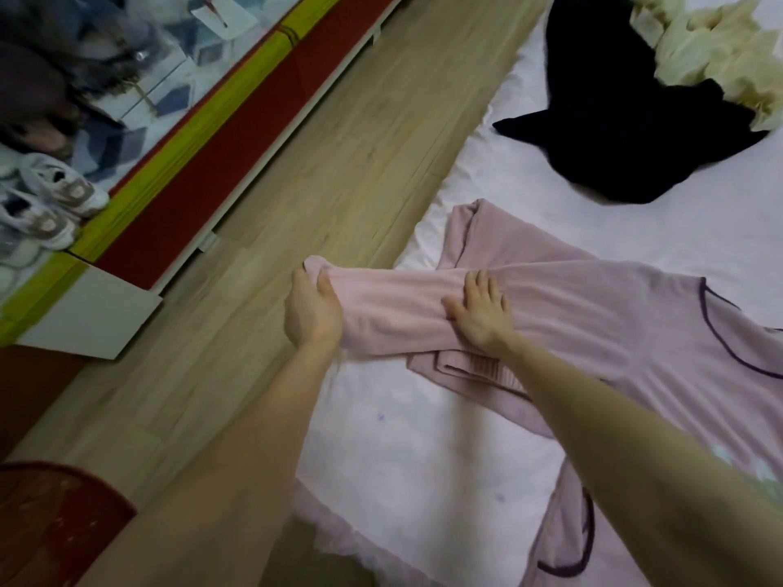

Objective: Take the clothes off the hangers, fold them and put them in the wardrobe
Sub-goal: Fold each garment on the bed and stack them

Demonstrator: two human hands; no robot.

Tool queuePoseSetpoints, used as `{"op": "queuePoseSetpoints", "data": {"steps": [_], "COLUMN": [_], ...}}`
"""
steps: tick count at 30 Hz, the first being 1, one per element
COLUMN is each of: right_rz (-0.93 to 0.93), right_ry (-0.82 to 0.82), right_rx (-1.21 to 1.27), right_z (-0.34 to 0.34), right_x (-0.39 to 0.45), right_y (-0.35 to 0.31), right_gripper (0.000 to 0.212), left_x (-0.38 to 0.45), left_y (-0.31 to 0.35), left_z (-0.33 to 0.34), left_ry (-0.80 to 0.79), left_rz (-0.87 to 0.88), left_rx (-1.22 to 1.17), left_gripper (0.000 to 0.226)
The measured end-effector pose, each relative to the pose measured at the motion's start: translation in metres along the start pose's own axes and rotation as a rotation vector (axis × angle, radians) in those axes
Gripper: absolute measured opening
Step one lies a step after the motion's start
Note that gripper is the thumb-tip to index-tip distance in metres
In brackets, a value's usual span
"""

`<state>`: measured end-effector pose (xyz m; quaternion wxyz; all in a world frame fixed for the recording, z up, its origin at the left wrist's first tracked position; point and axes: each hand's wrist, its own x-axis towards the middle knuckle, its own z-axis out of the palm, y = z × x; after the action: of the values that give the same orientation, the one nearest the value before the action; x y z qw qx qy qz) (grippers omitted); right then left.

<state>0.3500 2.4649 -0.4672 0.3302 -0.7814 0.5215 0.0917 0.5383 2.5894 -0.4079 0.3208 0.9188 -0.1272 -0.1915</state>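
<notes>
A pink garment with dark piping point(614, 324) lies spread on the white bed point(423, 451). One long part of it stretches left past the bed's edge, over the floor. My left hand point(311, 309) grips the end of that part, thumb on top. My right hand point(481, 309) presses flat on the same part where it meets the rest of the garment, fingers straight. A black garment point(627, 120) lies further back on the bed, with a cream fluffy one point(712, 48) behind it. No hanger is in view.
A wooden floor point(322, 171) runs along the bed's left side. Beyond it stands a red and yellow-green unit point(237, 112) with shoes point(46, 205) and dark clothes on top. A dark red round object point(55, 519) sits at the lower left.
</notes>
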Motion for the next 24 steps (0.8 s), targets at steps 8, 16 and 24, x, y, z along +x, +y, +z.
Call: {"op": "queuePoseSetpoints", "data": {"steps": [8, 16, 24], "right_rz": [0.137, 0.148, 0.374], "right_ry": [-0.112, 0.248, 0.482], "right_rx": [1.322, 1.306, 1.310], "right_z": [-0.109, -0.191, -0.177], "right_x": [-0.069, -0.140, -0.219], "right_y": [-0.030, 0.108, 0.287], "right_gripper": [0.054, 0.026, 0.021], "left_x": [-0.069, -0.223, -0.380], "left_y": [0.090, 0.193, 0.171], "left_z": [0.017, 0.084, 0.197], "left_ry": [-0.658, -1.126, -1.045], "left_rz": [0.093, 0.285, 0.785], "left_rx": [-0.647, -0.581, -0.123], "left_gripper": [0.018, 0.016, 0.040]}}
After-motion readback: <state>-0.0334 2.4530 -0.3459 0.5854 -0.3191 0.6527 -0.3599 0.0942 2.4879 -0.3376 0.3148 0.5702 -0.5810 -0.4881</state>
